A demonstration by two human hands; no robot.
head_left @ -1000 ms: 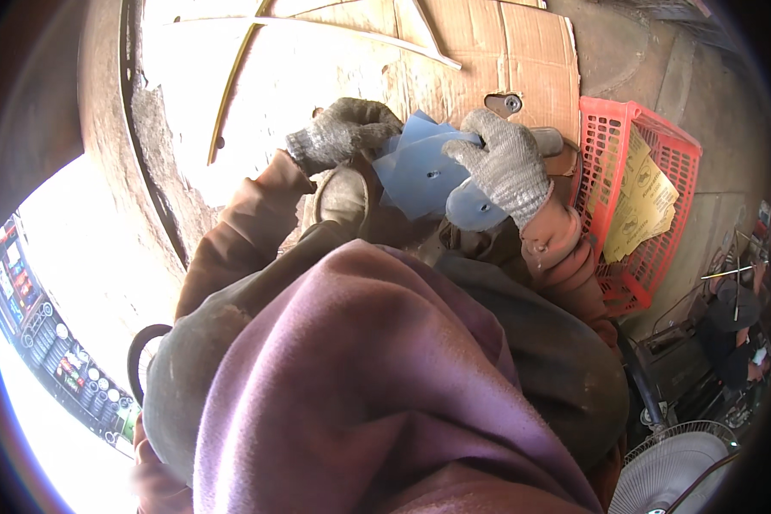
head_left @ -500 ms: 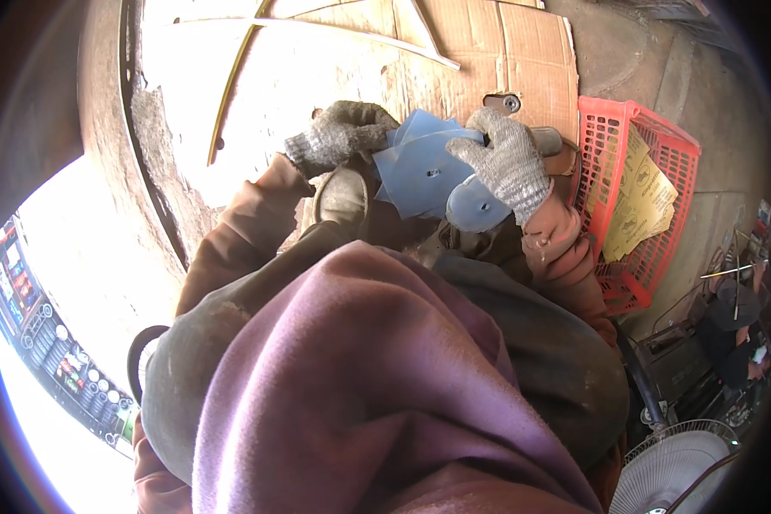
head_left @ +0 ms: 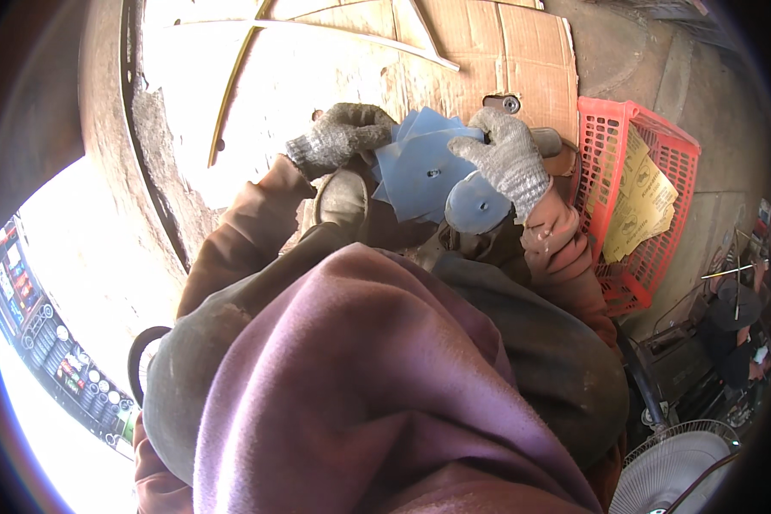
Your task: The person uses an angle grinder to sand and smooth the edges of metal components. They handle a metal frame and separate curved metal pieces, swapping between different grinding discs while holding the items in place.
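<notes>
A fanned stack of square blue sheets (head_left: 420, 176) with a small hole through the middle is between my hands, above my shoes. My left hand (head_left: 341, 135), in a grey knit glove, is closed on the stack's left edge. My right hand (head_left: 510, 154), in a matching glove, pinches the upper right corner, its thumb across the top sheet. Just below the right hand is a round blue disc (head_left: 478, 206) with a centre hole, overlapping the stack's lower right side. What supports the disc is hidden.
A red plastic basket (head_left: 634, 111) with yellow printed sheets (head_left: 647, 201) stands to the right. Thin metal strips (head_left: 351, 32) lie on flattened cardboard (head_left: 535, 60) ahead. A dark metal piece with a round hole (head_left: 503, 104) is beyond my right hand. A fan (head_left: 672, 471) stands lower right.
The blue stack has turned and spread slightly at its upper left. The round disc shows a little more below my right hand. Both hands stay nearly in place.
</notes>
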